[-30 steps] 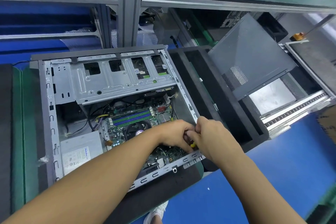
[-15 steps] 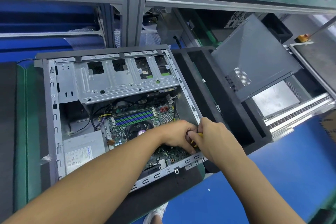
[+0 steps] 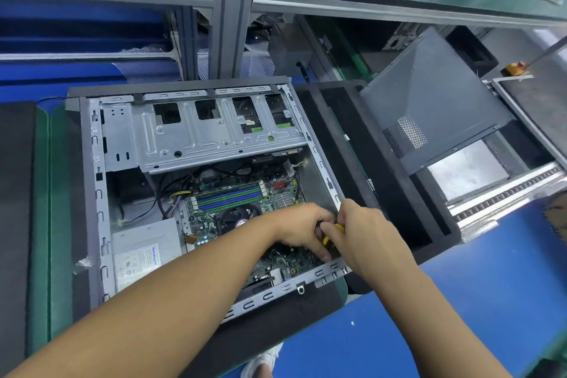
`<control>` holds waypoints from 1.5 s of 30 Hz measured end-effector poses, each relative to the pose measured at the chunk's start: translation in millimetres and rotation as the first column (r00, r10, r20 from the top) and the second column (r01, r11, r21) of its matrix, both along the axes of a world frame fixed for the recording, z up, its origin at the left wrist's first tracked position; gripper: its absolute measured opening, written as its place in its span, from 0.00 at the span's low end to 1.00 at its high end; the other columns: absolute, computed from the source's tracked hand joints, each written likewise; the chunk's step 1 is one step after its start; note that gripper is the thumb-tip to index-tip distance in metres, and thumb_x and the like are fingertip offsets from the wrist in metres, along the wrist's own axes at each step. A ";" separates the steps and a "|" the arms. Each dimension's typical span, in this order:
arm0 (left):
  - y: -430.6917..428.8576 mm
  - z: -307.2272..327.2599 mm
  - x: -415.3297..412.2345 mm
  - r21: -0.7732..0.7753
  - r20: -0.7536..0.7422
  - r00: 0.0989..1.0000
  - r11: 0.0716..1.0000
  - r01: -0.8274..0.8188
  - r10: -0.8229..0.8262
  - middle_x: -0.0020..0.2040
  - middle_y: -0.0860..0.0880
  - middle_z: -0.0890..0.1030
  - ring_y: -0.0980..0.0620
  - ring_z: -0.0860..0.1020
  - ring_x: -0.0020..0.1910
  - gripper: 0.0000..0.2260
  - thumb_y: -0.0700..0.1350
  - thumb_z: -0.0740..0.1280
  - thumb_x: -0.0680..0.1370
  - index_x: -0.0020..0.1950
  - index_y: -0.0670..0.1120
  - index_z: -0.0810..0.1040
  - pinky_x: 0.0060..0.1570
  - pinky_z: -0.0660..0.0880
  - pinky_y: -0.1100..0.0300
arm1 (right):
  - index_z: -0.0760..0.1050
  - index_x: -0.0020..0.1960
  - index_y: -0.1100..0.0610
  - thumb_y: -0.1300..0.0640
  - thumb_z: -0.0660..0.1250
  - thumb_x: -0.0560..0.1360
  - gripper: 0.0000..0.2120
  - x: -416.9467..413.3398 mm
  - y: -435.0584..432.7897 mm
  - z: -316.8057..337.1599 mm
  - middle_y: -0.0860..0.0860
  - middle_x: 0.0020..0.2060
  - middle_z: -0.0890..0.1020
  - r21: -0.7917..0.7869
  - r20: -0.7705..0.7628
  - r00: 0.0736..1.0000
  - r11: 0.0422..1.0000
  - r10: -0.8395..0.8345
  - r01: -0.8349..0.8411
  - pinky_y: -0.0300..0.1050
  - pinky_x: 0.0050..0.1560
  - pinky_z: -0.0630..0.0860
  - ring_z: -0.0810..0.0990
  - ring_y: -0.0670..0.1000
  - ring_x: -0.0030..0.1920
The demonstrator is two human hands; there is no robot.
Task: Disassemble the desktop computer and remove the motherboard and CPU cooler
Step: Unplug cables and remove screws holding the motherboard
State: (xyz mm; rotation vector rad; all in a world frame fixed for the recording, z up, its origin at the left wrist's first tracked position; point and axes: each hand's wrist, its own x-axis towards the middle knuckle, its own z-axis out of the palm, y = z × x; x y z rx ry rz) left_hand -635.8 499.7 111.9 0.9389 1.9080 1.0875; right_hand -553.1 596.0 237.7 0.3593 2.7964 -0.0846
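Green-boarded and seated flat in the open computer case point(image 3: 95, 193), the motherboard point(image 3: 199, 224) fills the floor from centre to 5 o'clock. Its CPU cooler point(image 3: 233, 219) is a dark round fan near the middle, partly behind your left forearm. Trouble from here would most likely come from the tip of the yellow-handled tool point(image 3: 339, 227), which is hidden under your fingers at the case's 4 o'clock corner. If it skids off whatever it is seated on, it could gouge the board just beside it or nick the small parts there. A fastener freed at that spot could drop under the board. The cables point(image 3: 162, 193) running between the power supply point(image 3: 144, 242) at 8 o'clock and the board look plugged in, so lifting the board before they are freed would strain the connectors. The drive cage point(image 3: 196, 141) overhanging at 12 o'clock may also block a straight lift. Your left hand point(image 3: 303, 230) and right hand point(image 3: 365, 236) are pressed together, both with fingers curled tight round the tool's handle. Only slivers of yellow show between them, and nothing shows what kind of tool it is. The grey side panel point(image 3: 435, 101) lies off the case at 2 o'clock.
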 end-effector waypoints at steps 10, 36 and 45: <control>-5.1 0.8 -2.8 -0.004 0.083 0.996 1.000 -0.009 0.009 0.35 0.63 0.82 0.67 0.78 0.33 0.11 0.44 0.80 0.68 0.39 0.56 0.80 0.35 0.71 0.73 | 0.72 0.50 0.51 0.57 0.69 0.74 0.08 1.3 1.9 2.0 0.50 0.48 0.67 -0.119 0.054 0.994 0.989 0.099 -0.092 0.44 0.37 0.70 0.73 0.51 0.40; -7.2 4.3 -3.7 0.021 0.147 0.989 1.000 0.000 -0.003 0.39 0.57 0.83 0.62 0.80 0.37 0.12 0.41 0.80 0.69 0.47 0.49 0.81 0.42 0.76 0.65 | 0.71 0.53 0.55 0.58 0.64 0.79 0.04 -1.1 1.7 0.0 0.51 0.51 0.69 -0.144 -0.022 0.994 0.984 0.103 -0.105 0.45 0.40 0.66 0.72 0.53 0.44; 0.6 1.5 1.3 0.002 0.091 0.996 1.000 -0.024 0.023 0.40 0.51 0.84 0.54 0.81 0.39 0.12 0.42 0.80 0.66 0.43 0.49 0.79 0.42 0.77 0.58 | 0.70 0.52 0.53 0.48 0.64 0.79 0.09 0.7 2.4 -1.7 0.50 0.47 0.68 -0.103 -0.048 0.995 0.990 0.088 -0.093 0.46 0.40 0.70 0.73 0.53 0.43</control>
